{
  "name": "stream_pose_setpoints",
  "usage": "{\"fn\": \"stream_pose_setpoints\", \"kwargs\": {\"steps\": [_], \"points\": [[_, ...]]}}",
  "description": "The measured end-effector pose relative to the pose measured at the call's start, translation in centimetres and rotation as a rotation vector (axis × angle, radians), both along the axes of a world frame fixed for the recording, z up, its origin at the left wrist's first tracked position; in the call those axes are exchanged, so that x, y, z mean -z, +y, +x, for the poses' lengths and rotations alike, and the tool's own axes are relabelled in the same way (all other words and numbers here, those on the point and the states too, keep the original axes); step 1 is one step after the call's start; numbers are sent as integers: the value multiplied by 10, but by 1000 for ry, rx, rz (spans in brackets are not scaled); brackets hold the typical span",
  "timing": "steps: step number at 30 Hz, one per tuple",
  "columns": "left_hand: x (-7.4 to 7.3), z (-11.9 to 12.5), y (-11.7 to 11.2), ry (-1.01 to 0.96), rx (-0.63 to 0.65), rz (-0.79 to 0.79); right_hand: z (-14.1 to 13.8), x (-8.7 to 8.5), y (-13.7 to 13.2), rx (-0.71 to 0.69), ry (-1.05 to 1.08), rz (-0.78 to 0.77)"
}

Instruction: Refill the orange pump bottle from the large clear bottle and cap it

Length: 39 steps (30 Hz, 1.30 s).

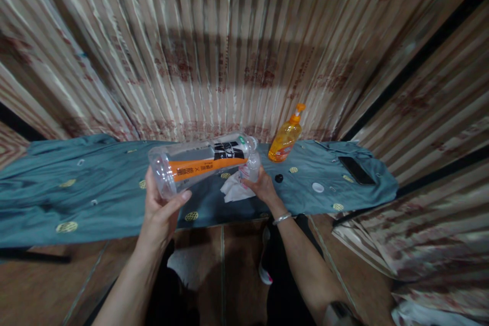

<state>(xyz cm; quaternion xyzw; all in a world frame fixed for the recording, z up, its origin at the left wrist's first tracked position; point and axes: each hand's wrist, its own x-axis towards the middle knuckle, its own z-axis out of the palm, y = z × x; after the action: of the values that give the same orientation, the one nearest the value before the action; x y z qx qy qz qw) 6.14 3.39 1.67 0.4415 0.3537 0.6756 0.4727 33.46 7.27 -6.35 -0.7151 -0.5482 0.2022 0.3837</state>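
Observation:
My left hand (pixel 162 206) grips the base of a large clear plastic bottle (pixel 202 161) with an orange and black label, held tilted on its side with its mouth toward the right. My right hand (pixel 262 183) is closed round a small clear bottle (pixel 254 165) right under the big bottle's mouth. A crumpled white tissue (pixel 234 191) lies just left of my right hand on the teal cloth (pixel 95 188). A metal bangle sits on my right wrist.
An orange pump bottle (pixel 286 137) stands behind my right hand. A small black cap (pixel 278 178), a white cap (pixel 318 187) and a black phone (pixel 356 170) lie on the cloth to the right. Striped curtains (pixel 229 46) hang behind and to the right.

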Motion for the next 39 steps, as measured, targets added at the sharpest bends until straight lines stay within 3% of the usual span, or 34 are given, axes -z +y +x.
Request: {"fn": "stream_pose_setpoints", "kwargs": {"steps": [7, 39], "points": [[-8, 3, -3, -93, -9, -68, 0, 0, -1, -7, 18, 21], [-1, 1, 0, -61, -11, -50, 1, -2, -1, -7, -12, 9]]}}
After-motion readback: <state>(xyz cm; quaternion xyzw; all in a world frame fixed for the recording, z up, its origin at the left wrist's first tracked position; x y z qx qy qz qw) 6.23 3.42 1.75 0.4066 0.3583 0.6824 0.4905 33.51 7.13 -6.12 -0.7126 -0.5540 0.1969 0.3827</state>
